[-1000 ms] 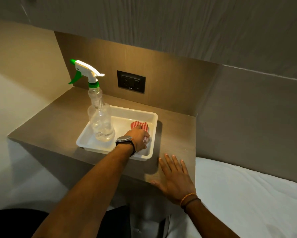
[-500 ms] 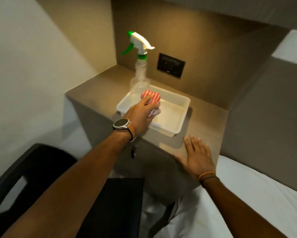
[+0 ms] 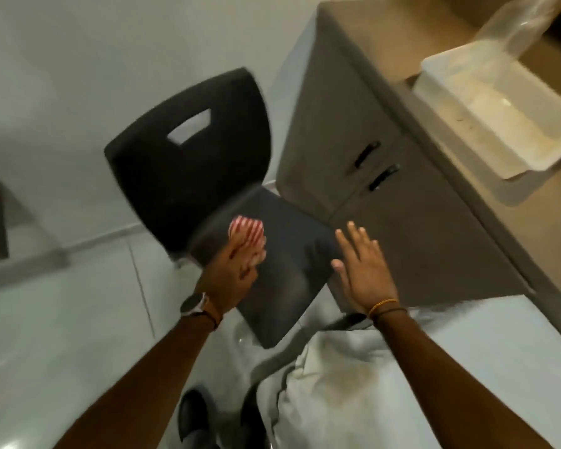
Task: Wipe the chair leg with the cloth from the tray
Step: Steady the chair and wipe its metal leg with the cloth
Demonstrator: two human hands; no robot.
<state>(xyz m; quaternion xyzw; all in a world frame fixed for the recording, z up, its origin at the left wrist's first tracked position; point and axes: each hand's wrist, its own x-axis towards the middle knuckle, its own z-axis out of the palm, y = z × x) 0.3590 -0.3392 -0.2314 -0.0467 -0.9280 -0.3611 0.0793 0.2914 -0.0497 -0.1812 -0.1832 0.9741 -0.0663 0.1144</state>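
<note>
My left hand [image 3: 232, 270] grips a red-and-white striped cloth [image 3: 247, 233] and holds it over the seat of a black chair [image 3: 191, 163]. The chair has a cut-out handle in its backrest; its legs are mostly hidden under the seat. My right hand [image 3: 363, 270] is flat with fingers spread, hovering by the seat's right edge, holding nothing. The white tray [image 3: 441, 102] sits on the brown cabinet top at the upper right, with no cloth in it.
A clear spray bottle [image 3: 516, 24] stands at the tray's far side. The brown cabinet [image 3: 386, 222] with two dark handles stands right of the chair. A white bed sheet [image 3: 353, 384] lies below. Pale tiled floor [image 3: 62, 319] spreads to the left.
My left hand lifted the cloth out of the tray and carried it down over the chair seat. My right hand left the cabinet top. The view swung down and left.
</note>
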